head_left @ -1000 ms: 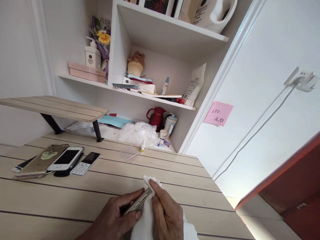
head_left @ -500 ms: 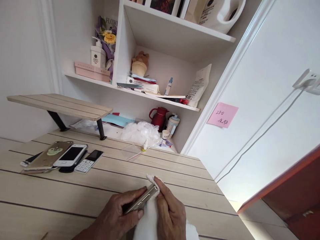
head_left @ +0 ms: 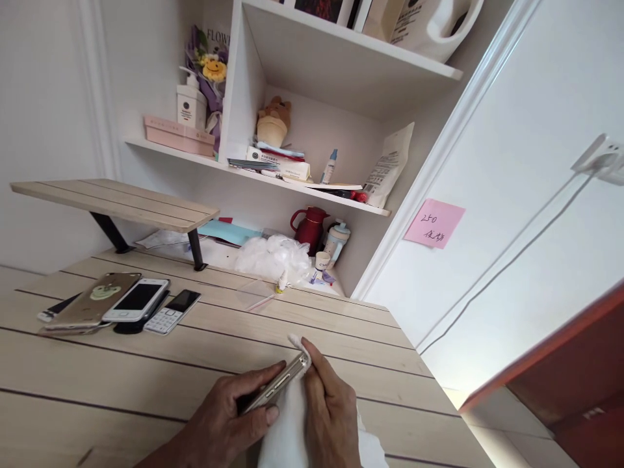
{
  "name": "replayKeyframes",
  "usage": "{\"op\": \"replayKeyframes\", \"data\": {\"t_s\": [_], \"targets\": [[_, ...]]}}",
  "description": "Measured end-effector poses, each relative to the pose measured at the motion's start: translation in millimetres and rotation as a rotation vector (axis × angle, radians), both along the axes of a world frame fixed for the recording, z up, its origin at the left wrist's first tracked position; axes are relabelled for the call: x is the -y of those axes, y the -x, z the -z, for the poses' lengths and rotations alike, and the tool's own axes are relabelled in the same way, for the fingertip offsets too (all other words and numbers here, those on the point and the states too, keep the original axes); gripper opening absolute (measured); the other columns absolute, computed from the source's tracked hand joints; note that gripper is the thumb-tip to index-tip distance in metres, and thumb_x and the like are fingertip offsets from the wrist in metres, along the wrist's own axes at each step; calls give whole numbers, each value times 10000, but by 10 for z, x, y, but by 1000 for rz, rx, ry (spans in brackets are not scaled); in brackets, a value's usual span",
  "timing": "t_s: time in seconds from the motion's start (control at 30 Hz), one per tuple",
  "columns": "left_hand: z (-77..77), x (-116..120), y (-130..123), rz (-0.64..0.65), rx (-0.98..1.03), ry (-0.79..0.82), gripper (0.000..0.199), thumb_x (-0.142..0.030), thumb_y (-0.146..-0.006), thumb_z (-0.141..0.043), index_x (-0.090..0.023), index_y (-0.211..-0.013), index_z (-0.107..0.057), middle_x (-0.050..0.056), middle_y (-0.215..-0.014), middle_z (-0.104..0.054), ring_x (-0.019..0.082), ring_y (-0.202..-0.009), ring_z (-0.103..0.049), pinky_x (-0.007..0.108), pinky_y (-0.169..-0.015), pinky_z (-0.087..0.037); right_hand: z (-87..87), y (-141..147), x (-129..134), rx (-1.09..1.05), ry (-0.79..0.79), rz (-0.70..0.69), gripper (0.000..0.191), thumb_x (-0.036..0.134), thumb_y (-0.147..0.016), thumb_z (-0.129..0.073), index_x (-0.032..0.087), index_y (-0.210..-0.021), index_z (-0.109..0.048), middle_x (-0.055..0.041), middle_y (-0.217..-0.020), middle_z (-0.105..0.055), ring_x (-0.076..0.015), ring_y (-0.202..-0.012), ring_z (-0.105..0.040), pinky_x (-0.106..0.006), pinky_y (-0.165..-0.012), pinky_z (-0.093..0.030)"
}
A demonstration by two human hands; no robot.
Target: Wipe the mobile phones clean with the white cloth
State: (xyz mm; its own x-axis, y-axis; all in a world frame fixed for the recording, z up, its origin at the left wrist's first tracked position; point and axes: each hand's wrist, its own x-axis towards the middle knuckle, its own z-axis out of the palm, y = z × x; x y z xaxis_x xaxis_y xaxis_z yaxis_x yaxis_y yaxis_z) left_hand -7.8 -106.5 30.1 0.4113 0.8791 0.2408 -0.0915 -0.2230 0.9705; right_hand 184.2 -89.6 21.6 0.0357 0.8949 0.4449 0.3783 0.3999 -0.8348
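A smartphone (head_left: pixel 279 385) is held edge-up above the table, its side buttons facing me. My left hand (head_left: pixel 233 411) grips its near end, thumb below and fingers above; the fingers are closed on it. Around the far end of the phone wraps a white cloth (head_left: pixel 285 426), which hangs down toward me. My right hand (head_left: pixel 329 406) pinches this cloth against the phone's end, its forefinger stretched along the top. The phone's screen and much of its body are hidden by the hands and the cloth.
On the wooden table (head_left: pixel 195 364), a gold phone (head_left: pixel 92 302), a white smartphone (head_left: pixel 136 300) and a keypad phone (head_left: pixel 173 312) lie at left. A small bottle (head_left: pixel 281 282) stands farther back. Behind are a raised stand (head_left: pixel 117 203) and shelves with a red jug (head_left: pixel 309 229).
The phone has turned slightly in my hands, showing more of its side edge. My right hand and the cloth have shifted slightly. Both hands keep their hold.
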Motion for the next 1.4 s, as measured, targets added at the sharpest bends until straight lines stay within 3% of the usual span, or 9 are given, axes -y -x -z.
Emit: {"op": "replayKeyframes", "data": {"t_s": [0.1,0.3,0.47,0.6,0.73,0.9,1.1,1.23,1.4], "targets": [[-64,11,11,-2,10,33,548,-452,-927,-689,-293,-1444,-600,33,-1430,-664,321,-1326,-600,417,-1167,-425,7,-42,-61,54,95,-15,422,385,-998,-467,225,-1280,-736,-16,-978,-818,-169,-772,-752,-210,-709,-579],[-161,33,-14,27,27,64,538,-459,-945,-660,-275,-1446,-596,44,-1431,-661,336,-1337,-588,455,-1170,-419,25,55,32,-71,18,87,417,419,-997,-483,246,-1282,-733,-34,-1180,-784,-202,-1009,-746,-260,-944,-548],[-170,44,-16,6,21,29,537,-446,-942,-661,-278,-1448,-594,46,-1423,-668,335,-1337,-589,452,-1171,-416,6,30,-31,-143,168,-42,413,426,-972,-521,250,-1275,-740,-27,-1205,-773,-210,-1127,-708,-252,-965,-531],[-178,33,-2,1,-9,35,530,-448,-944,-657,-280,-1444,-599,46,-1399,-687,334,-1287,-627,457,-1149,-442,12,2,-95,-288,261,-134,423,433,-939,-564,232,-1260,-751,-39,-1196,-774,-222,-1056,-718,-274,-925,-551],[-185,23,-9,18,-25,31,539,-467,-954,-634,-280,-1457,-585,40,-1414,-676,331,-1291,-624,431,-1127,-465,59,-4,-69,-312,263,-67,421,458,-933,-564,242,-1234,-764,-43,-1193,-775,-230,-1052,-713,-281,-893,-555],[-152,23,-6,4,-11,23,527,-442,-957,-642,-280,-1455,-586,41,-1427,-665,326,-1334,-594,422,-1150,-441,33,22,-42,-301,253,-64,407,448,-915,-595,257,-1231,-766,-36,-1212,-767,-237,-1122,-689,-300,-983,-516],[-138,14,15,-23,-36,34,540,-466,-943,-653,-284,-1447,-595,42,-1419,-672,326,-1306,-615,439,-1158,-433,-76,78,-62,-513,417,-197,366,401,-883,-634,174,-1110,-809,-40,-892,-802,-195,-755,-689,-261,-692,-551],[-199,17,12,13,-56,53,544,-470,-952,-638,-300,-1465,-570,30,-1386,-696,327,-1231,-667,424,-1072,-518,-61,74,-14,-405,297,-75,388,444,-891,-620,208,-1144,-797,-44,-1022,-806,-222,-913,-727,-269,-791,-570],[-203,26,-3,11,-51,18,538,-457,-953,-640,-271,-1455,-587,39,-1415,-675,325,-1300,-620,417,-1154,-440,-6,108,84,-158,33,72,390,436,-972,-531,269,-1243,-758,-23,-1199,-777,-203,-1091,-725,-246,-967,-528]]}}
